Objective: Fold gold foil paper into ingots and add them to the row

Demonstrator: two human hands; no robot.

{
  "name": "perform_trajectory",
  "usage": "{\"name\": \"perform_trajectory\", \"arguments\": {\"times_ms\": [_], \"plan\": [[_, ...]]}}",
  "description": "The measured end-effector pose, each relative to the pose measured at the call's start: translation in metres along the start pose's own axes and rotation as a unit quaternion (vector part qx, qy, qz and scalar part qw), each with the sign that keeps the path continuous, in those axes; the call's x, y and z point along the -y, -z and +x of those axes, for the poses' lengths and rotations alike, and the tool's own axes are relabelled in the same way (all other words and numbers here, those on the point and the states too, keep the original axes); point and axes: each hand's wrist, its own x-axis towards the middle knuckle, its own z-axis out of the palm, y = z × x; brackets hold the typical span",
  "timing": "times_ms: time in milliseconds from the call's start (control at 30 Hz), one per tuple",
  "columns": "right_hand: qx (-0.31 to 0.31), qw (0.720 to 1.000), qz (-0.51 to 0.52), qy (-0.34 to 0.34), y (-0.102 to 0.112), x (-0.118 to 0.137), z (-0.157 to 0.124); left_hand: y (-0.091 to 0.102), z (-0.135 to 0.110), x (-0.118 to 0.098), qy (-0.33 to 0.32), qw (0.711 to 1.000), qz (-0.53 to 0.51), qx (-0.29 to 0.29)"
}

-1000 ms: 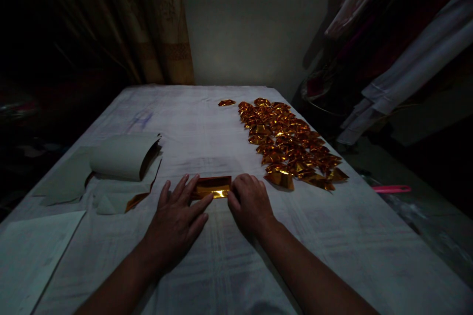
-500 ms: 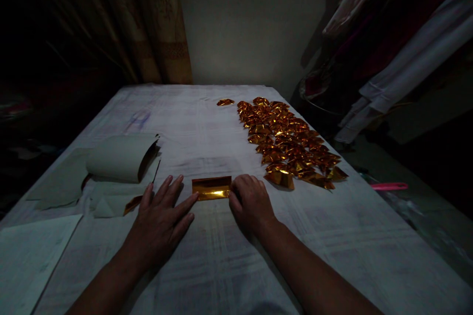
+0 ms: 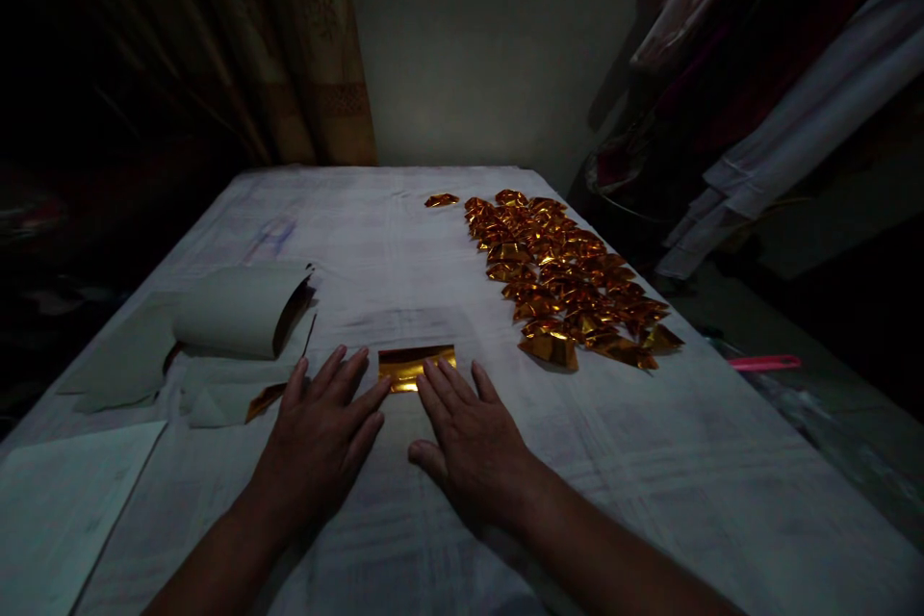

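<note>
A folded rectangle of shiny gold foil paper [image 3: 402,363] lies flat on the cloth-covered table [image 3: 390,520]. My left hand [image 3: 318,433] rests palm down with fingers spread, its index fingertip on the near left corner of the foil paper. Flat over the right part of the same piece lies my right hand [image 3: 473,433], fingers stretched out and thumb apart on the cloth. Beyond it, to the right, spreads a heap of folded gold foil pieces [image 3: 555,260]. One folded gold piece [image 3: 441,200] sits apart at the far side.
Left of my hands are a curled pale sheet [image 3: 235,308] and flatter sheets [image 3: 122,361], some with gold undersides. A white sheet [image 3: 72,491] lies at the near left. Clothes [image 3: 808,115] hang at the right, and a curtain [image 3: 310,67] at the back left.
My right hand has opened from a closed grip at the foil paper's right edge and moved left, now flat over it. My left hand stays nearly in place.
</note>
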Motion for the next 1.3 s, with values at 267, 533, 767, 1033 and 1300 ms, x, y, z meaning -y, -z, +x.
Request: {"name": "perform_trajectory", "arguments": {"times_ms": [267,533,767,1033,1300], "plan": [[-0.042,0.996,-0.042,-0.061,-0.005,-0.017,-0.019,-0.002,0.005,0.002,0.000,0.999,-0.037,-0.013],[-0.063,0.996,-0.002,-0.056,0.021,-0.024,0.003,-0.010,0.017,0.000,0.080,0.988,-0.126,-0.027],[-0.137,0.978,0.046,-0.150,0.018,-0.039,0.032,-0.014,0.024,0.000,0.113,0.981,-0.151,-0.042],[-0.190,0.974,0.108,-0.067,0.002,-0.051,0.026,-0.025,0.022,0.006,0.114,0.979,-0.152,-0.070],[-0.237,0.963,0.125,0.010,0.000,-0.054,0.023,-0.021,0.021,0.011,0.084,0.970,-0.213,-0.078]]}}
